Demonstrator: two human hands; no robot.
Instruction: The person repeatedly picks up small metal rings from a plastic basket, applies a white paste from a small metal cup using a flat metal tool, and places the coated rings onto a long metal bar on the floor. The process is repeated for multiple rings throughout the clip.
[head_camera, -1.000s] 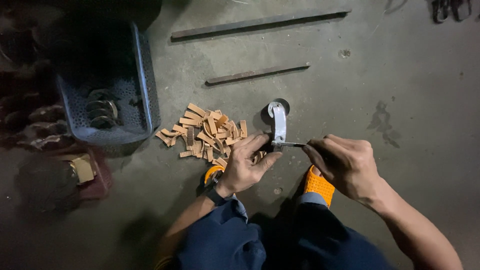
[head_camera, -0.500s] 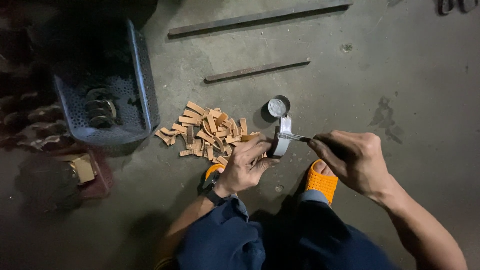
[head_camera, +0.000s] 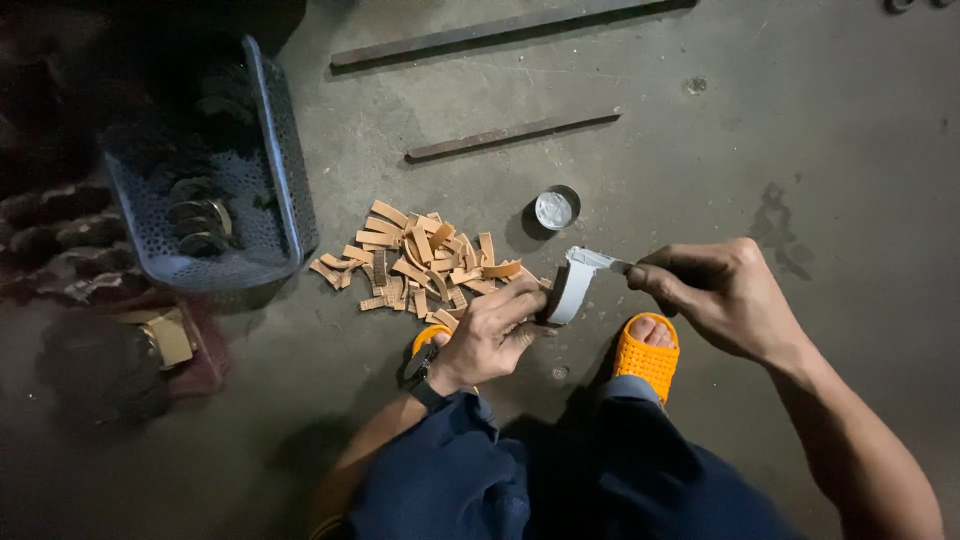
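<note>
My left hand (head_camera: 492, 332) grips a curved grey strip-like part (head_camera: 570, 287) by its lower end and holds it upright above the concrete floor. My right hand (head_camera: 722, 292) holds a thin tool (head_camera: 612, 264) whose tip touches the top end of the grey part. Just left of my left hand lies a pile of several small tan curved strips (head_camera: 415, 262). A small round tin (head_camera: 555, 209) with pale contents stands open on the floor beyond the grey part.
A dark blue perforated basket (head_camera: 280, 165) with dark curved parts stands at the left. Two long metal bars (head_camera: 512, 134) (head_camera: 500, 30) lie farther off. My feet wear orange sandals (head_camera: 646, 358). More dark parts are heaped at the far left.
The grey part has come down and toward me, away from the round tin, which now shows fully. Both hands moved slightly nearer with it.
</note>
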